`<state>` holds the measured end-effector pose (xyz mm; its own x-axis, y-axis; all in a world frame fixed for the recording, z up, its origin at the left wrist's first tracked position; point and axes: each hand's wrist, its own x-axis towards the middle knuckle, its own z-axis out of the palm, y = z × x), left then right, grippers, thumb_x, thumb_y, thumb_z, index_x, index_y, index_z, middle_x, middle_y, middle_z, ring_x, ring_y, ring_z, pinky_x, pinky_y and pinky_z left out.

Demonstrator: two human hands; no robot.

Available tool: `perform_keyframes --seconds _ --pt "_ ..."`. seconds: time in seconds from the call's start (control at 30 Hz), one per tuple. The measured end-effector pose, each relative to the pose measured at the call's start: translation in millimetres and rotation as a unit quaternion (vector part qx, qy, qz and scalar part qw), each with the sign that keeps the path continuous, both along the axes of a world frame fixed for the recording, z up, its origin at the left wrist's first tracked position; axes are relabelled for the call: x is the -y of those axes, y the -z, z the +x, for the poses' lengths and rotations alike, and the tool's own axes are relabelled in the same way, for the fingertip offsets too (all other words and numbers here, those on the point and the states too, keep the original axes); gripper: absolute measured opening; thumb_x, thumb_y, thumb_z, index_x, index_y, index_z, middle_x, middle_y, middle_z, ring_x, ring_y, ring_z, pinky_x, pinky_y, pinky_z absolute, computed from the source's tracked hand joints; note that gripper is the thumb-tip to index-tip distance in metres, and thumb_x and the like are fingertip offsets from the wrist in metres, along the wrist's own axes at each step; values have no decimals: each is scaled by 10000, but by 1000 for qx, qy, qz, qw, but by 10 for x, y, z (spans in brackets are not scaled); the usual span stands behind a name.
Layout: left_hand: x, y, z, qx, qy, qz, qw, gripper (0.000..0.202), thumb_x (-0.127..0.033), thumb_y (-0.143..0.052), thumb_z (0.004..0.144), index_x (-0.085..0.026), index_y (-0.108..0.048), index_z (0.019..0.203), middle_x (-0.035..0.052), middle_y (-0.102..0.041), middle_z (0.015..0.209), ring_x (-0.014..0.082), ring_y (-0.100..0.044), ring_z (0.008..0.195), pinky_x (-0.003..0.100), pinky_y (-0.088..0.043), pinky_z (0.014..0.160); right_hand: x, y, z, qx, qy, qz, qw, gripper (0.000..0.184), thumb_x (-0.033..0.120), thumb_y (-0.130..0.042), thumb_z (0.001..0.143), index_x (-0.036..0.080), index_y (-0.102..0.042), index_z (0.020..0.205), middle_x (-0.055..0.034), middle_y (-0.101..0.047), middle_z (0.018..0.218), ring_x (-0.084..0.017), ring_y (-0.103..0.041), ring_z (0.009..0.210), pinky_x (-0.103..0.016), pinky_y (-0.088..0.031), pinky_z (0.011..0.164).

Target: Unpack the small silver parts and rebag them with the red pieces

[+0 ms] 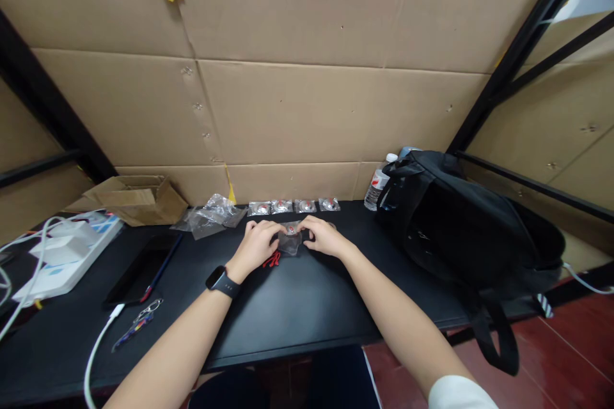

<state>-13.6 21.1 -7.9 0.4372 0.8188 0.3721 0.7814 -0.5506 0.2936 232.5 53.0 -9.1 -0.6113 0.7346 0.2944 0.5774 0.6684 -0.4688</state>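
- At the middle of the black table [297, 307], both hands meet over a small clear bag [290, 243] that lies on or just above the tabletop – which of the two I cannot tell.
- The left hand [259, 244] has its fingers curled in and pinches the bag's left edge; a dark smartwatch [221, 282] sits on that wrist.
- The right hand [323, 238] is closed down the same way on the bag's right edge, with its fingertips near those of the left hand.
- Something red and white shows through the plastic between the fingers, too small to make out.
- A little red piece [272, 261] lies on the table just near of the left hand, partly under it.
- Farther back, a row of four filled bags [293, 206] lies side by side along the cardboard wall [307, 108].
- Left of that row is a loose pile of empty clear bags [211, 214], and beyond it an open cardboard box [137, 199].
- To the right stands a water bottle [377, 188], touching a black backpack [460, 223] that hangs over the table's near edge.
- On the left side lie a dark phone [137, 275], a key ring [139, 321] and a white power strip [62, 255] – all well apart from the hands.
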Motion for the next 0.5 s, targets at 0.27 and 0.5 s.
perform_keyframes --seconds 0.27,0.5 --pt "-41 21 -27 5 -13 -4 1000 348 -88 -546 840 -306 -692 1069 12 -725 1161 240 -585 1128 397 -280 883 -72 81 -51 -25 60 2 998 39 205 -667 878 194 -702 866 -5 -668 859 -103 -567 681 -208 -395 665" --pt "-69 24 9 35 -36 -22 998 127 -318 -596 934 -260 -705 907 28 -750 1069 246 -603 1097 399 -292 905 -109 57 29 -49 38 -38 997 44 192 -668 845 175 -703 825 -30 -701 918 -106 -605 693 -224 -448 711"
